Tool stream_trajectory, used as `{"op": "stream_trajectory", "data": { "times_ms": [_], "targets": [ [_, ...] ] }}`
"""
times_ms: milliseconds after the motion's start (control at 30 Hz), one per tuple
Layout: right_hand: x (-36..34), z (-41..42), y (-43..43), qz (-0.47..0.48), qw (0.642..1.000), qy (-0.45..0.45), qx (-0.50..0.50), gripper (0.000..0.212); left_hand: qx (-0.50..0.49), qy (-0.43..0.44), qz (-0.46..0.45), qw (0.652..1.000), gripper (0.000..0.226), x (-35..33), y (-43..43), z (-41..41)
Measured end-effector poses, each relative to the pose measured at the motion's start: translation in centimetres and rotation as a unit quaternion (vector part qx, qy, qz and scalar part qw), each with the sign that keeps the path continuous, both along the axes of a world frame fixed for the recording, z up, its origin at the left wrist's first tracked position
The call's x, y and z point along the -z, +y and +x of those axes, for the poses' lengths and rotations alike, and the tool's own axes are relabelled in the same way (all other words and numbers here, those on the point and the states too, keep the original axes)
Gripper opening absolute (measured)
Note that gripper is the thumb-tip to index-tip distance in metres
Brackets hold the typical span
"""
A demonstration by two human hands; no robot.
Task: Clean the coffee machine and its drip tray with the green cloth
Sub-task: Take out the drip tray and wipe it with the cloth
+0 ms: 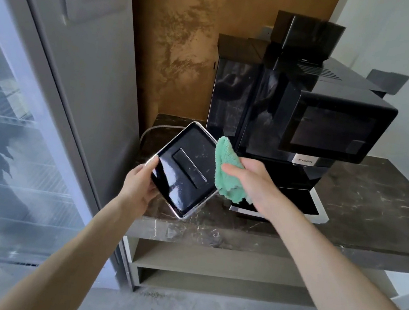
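Observation:
My left hand (141, 185) grips the lower left edge of the black drip tray (185, 168), a glossy square plate with a silver rim and a slot in its middle, held tilted above the counter's front left corner. My right hand (249, 182) is closed on the bunched green cloth (224, 171), which touches the tray's right edge. The black coffee machine (295, 120) stands on the counter just behind and to the right, its screen facing right-front. Its base platform shows below my right wrist.
The dark marble counter (375, 205) stretches right of the machine, with open shelves (208, 266) beneath. A glass-door fridge (18, 128) stands close on the left. A brown wall panel (182, 46) rises behind, and a grey cable curves on the counter's back left.

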State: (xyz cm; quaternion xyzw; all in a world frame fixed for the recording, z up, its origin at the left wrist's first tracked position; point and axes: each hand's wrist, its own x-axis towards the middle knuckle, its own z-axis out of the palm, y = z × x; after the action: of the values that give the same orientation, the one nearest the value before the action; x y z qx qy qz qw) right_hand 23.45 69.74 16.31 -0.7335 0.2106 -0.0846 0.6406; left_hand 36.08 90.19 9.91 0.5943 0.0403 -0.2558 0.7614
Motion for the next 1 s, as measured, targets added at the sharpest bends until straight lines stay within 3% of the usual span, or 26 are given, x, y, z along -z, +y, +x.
{"op": "stream_trajectory", "data": {
  "times_ms": [100, 167, 233, 400, 567, 767, 1000],
  "targets": [
    [-2.2, -0.6, -2.2, -0.027, 0.995, 0.06, -0.072, 0.01, 0.078, -0.163, 0.102, 0.978, 0.03, -1.0, 0.7, 0.1],
    [-2.8, -0.9, -2.5, -0.047, 0.987, 0.092, -0.126, 0.008, 0.187, -0.191, 0.104, 0.958, 0.03, -1.9, 0.7, -0.6],
    [-2.5, -0.8, -2.3, -0.04, 0.985, 0.097, -0.139, 0.008, 0.221, -0.172, 0.079, 0.957, 0.032, -2.2, 0.1, -1.1],
    [-0.1, -0.4, -1.5, 0.063, 0.997, 0.013, -0.034, 0.02, 0.12, -0.098, 0.016, 0.988, 0.036, -2.7, -1.0, -1.9],
    [-0.3, -0.6, -0.8, 0.085, 0.995, -0.04, -0.033, 0.02, 0.062, -0.057, -0.022, 0.996, 0.04, -2.7, -1.8, -2.0],
    [0.3, -0.9, 0.6, 0.04, 0.998, -0.004, -0.051, 0.012, -0.032, 0.006, -0.069, 0.997, 0.036, -2.7, -1.9, -1.4],
    [1.9, -1.7, 1.5, 0.098, 0.994, 0.029, -0.041, 0.011, -0.101, 0.031, -0.07, 0.992, 0.03, -2.3, -1.5, -1.5]
  ]
}}
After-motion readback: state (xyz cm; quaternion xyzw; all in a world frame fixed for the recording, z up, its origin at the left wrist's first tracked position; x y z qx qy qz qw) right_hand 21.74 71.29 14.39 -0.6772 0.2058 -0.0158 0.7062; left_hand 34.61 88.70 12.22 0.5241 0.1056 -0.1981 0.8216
